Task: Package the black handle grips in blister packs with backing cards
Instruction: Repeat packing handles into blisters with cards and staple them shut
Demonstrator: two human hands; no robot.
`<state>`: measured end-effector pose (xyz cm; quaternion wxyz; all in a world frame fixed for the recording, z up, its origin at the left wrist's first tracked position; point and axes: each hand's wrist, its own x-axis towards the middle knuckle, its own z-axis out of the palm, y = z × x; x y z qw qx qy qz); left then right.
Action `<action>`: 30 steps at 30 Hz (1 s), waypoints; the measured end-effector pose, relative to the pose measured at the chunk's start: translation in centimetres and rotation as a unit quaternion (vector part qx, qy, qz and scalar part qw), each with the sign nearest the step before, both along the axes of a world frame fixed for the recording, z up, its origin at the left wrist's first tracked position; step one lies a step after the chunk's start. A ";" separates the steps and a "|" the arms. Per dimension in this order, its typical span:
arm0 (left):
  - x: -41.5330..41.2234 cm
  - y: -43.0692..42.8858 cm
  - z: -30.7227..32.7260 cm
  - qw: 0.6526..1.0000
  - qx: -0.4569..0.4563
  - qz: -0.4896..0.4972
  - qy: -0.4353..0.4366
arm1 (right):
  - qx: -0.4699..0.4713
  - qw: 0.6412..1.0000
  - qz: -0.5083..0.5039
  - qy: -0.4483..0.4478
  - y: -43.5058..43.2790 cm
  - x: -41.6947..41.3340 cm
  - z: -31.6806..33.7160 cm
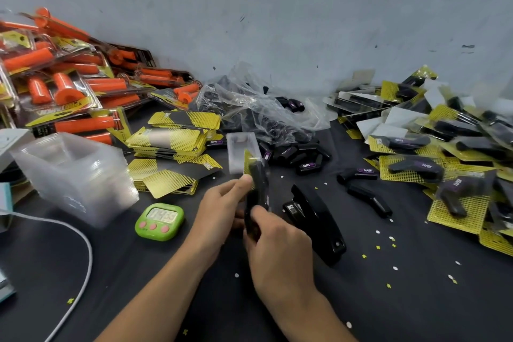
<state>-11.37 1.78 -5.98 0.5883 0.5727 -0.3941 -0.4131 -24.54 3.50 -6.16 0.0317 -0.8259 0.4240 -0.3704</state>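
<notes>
Black bench [388, 300] against a scuffed grey wall [277, 22].

- Centre: both hands hold 1 blister pack [243, 153], edge-on to the camera and roughly upright. Black handle grip [258, 189] sits in it, with a yellow backing card [248, 164] showing on the left side.
- Left hand [222, 208]: fingers [245, 180] pinch the pack's left edge, thumb on the card side.
- Right hand [277, 241]: fingers curled round the lower end of the pack and gripping it.
- 3 o'clock of the hands, just beside: black stapler [316, 219] lying on the bench.
- 9 o'clock of the hands: green timer [159, 221]. Digits are too blurred to trust.
- 12 o'clock: clear plastic bag [263, 114] with loose black grips [294, 153] spilling out below it. 2 more lie apart at 3 o'clock.
- 10 o'clock, near: stacks of yellow cards [172, 144].
- 9 o'clock: nested stack of empty clear blisters [75, 175].
- 10 o'clock, far: pile of packed orange grips [63, 78].
- 3 o'clock, far edge: pile of packed black grips [444, 153].
- 8 o'clock: white cable [83, 244] curving across the bench.
- White and yellow paper punchings scattered around.
</notes>
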 end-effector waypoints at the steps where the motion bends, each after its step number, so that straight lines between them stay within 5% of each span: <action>1: 0.1 -0.1 0.1 1.000 -0.004 0.003 0.003 | 0.002 1.000 0.012 0.020 0.2 0.1 0.1; 4: 0.0 -0.4 -0.1 0.998 -0.002 0.062 0.022 | 0.101 0.994 0.051 0.001 -0.4 -0.2 -0.1; 9: 0.9 -0.6 0.3 0.981 -0.015 0.038 0.188 | 0.282 0.928 0.003 -0.245 -1.6 -1.3 0.2; 13: 1.4 -0.4 0.5 0.963 -0.035 -0.066 0.260 | 0.357 0.895 0.049 -0.262 -2.1 -1.4 0.2; 18: 1.2 -0.3 0.3 0.974 -0.041 -0.060 0.213 | 0.422 0.861 0.072 -0.275 -2.6 -1.7 0.3; 21: 1.2 -0.7 0.3 0.991 -0.028 -0.010 0.129 | 0.377 0.902 0.072 -0.198 -2.2 -1.8 0.6; 24: 1.9 -1.0 0.1 0.986 -0.038 0.031 0.161 | 0.295 0.942 0.067 -0.147 -1.3 -2.0 1.0; 28: 2.4 -1.3 -0.1 0.979 -0.055 0.050 0.189 | 0.060 0.967 -0.038 -0.245 -1.0 -3.6 2.4; 30: 2.3 -1.3 -0.1 0.984 -0.056 0.034 0.169 | 0.033 0.961 -0.128 -0.242 -2.1 -4.7 3.1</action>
